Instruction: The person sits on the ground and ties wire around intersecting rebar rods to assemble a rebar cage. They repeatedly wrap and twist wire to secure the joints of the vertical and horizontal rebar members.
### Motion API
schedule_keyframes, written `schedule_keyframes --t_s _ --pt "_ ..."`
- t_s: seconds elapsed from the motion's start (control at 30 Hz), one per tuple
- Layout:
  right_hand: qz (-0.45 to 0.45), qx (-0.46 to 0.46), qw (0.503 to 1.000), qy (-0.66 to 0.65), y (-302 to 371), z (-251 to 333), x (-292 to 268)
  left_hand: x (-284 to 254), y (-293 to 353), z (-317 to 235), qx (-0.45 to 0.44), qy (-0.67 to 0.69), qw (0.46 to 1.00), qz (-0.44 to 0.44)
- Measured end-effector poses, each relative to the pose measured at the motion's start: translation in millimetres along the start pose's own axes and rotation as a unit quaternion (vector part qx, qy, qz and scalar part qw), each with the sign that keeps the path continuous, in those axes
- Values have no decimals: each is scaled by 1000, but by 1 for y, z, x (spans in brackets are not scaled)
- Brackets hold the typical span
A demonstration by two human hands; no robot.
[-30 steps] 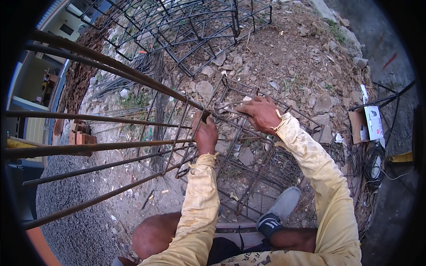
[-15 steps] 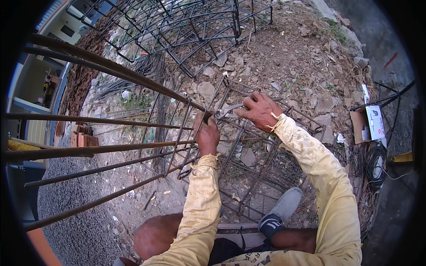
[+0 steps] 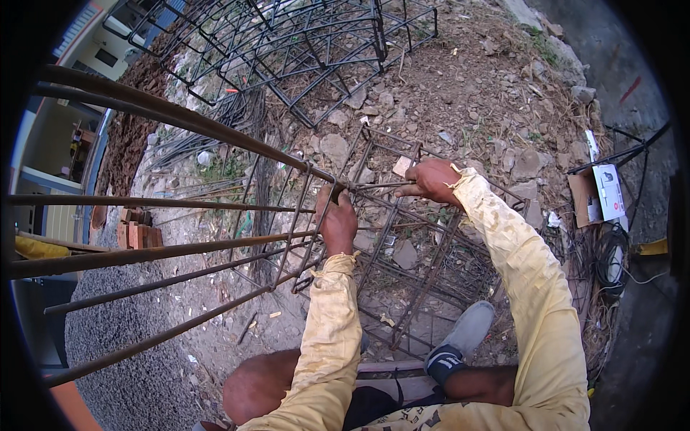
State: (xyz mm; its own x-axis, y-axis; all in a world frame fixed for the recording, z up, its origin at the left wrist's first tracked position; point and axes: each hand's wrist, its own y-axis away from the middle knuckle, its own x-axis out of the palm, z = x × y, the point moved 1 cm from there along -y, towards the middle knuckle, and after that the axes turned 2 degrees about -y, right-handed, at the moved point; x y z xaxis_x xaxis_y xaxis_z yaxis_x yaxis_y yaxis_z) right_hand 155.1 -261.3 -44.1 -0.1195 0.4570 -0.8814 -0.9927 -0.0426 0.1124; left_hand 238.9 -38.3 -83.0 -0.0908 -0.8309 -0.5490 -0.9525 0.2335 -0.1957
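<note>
My left hand [image 3: 338, 221] is closed round a square steel stirrup [image 3: 307, 190] close to the end of a thick rusty rebar [image 3: 237, 133]. My right hand [image 3: 434, 181] grips a pair of pincers [image 3: 379, 186] by the handles. Seen almost edge-on, the pincers reach left so that their jaws meet the corner where bar and stirrup cross. Any tie wire at that joint is too small to make out. Several more bars run leftward from the stirrups below, among them one long rebar [image 3: 172, 250]. My left fingers are partly hidden behind the bar.
Under my hands lies a rusty stirrup cage [image 3: 402, 316] on rubble. A larger rebar cage [image 3: 316, 65] stands at the far side. Bricks [image 3: 136, 231] and a gravel heap [image 3: 115, 323] are at left. At right are an opened carton [image 3: 604, 194] and a coiled black cable [image 3: 611, 262].
The pincers have turned from broadside to nearly edge-on as my right hand rolled over and shifted slightly right. My left hand stays at the same joint.
</note>
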Motion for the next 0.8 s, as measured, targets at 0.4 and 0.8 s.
schedule_keyframes --t_s 0.4,0.8 --pt "264 143 873 -384 11 9 5 -3 -1 -2 -46 -20 998 30" --pt "-10 -155 964 214 -44 -41 -22 -3 7 -7 -49 -59 995 69"
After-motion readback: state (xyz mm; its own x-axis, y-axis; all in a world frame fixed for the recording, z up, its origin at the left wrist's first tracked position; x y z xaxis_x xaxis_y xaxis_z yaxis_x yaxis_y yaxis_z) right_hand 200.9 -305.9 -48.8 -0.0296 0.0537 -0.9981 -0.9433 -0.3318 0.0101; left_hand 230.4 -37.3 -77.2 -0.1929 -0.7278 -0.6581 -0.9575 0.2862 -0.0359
